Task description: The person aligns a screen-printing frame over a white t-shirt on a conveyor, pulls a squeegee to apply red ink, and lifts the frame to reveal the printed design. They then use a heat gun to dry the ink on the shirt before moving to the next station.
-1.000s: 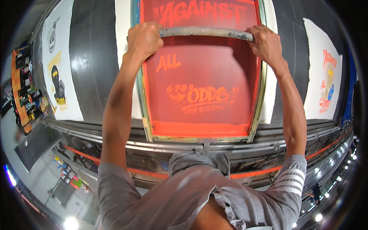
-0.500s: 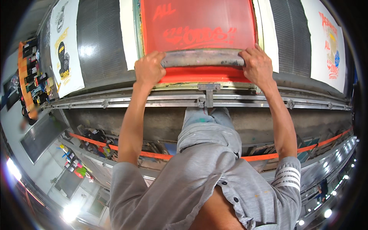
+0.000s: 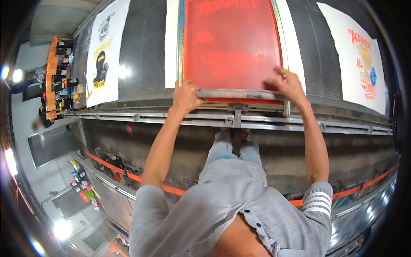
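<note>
Head view, standing near: a person is facing a long dark table (image 3: 143,55), with a red screen (image 3: 235,38) lying straight ahead at 12 o'clock from the chest. A long squeegee (image 3: 239,95) is lying crosswise at the screen's near end, at 12 o'clock too, just short of the frame's near edge.

Left hand (image 3: 186,97), 11 o'clock, is grasping the squeegee's left end, fingers and thumb curling about it. Right hand (image 3: 292,88), 1 o'clock, is hovering by the right end, fingers up over the red and letting the bar go; blur is hiding whether the palm is touching it.

Hands are sitting at opposite ends, probably because a bar this wide is needing even control. One hand is likely enough right now, since the squeegee is seemingly resting on the screen. A metal bracket (image 3: 236,115) at the near edge is joining screen to rail (image 3: 188,120), apparently keeping it lined up. White fabric (image 3: 171,43) is showing out from both sides of the frame, so it is lying underneath. Printed sheets, one at 10:30 (image 3: 107,64) and one at 1:30 (image 3: 357,60), are lying flat, well apart, probably so each is getting its own spot.

Looks: squeegee is showing pale grey, worn, blotched dark toward the right. Screen is glowing translucent red, faint lettering showing, brighter red along the edges, greenish stained frame around it.
</note>
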`<state>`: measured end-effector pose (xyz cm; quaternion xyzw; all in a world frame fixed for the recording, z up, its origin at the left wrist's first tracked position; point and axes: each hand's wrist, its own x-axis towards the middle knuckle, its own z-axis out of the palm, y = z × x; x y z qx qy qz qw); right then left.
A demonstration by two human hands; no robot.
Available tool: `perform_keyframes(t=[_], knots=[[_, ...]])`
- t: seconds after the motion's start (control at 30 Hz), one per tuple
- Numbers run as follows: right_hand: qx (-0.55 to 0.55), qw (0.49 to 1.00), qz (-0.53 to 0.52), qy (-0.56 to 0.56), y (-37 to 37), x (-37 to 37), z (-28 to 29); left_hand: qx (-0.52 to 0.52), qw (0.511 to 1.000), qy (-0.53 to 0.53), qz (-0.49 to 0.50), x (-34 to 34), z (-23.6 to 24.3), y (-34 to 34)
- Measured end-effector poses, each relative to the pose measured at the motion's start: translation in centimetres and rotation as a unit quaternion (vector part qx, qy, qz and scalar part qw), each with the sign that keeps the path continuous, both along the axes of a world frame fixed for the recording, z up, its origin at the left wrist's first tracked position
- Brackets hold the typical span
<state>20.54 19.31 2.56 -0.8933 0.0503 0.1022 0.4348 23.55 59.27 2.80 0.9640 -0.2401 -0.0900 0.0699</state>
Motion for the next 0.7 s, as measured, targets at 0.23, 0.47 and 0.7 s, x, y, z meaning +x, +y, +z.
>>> perform_keyframes(t=[0.23,0.47,0.7], knots=[[-0.266,0.944,-0.177,-0.082,-0.5,5.8,-7.4,-0.073,0.995,-0.071,-0.011,-3.0,-1.7,-3.8],[-0.246,0.933,-0.199,-0.173,-1.5,6.0,-8.1,-0.117,0.993,-0.027,-0.010,-3.8,-1.7,-4.1],[-0.288,0.886,-0.184,-0.312,3.5,7.4,-4.0,-0.188,0.981,-0.048,-0.015,-2.5,-0.5,3.3]])
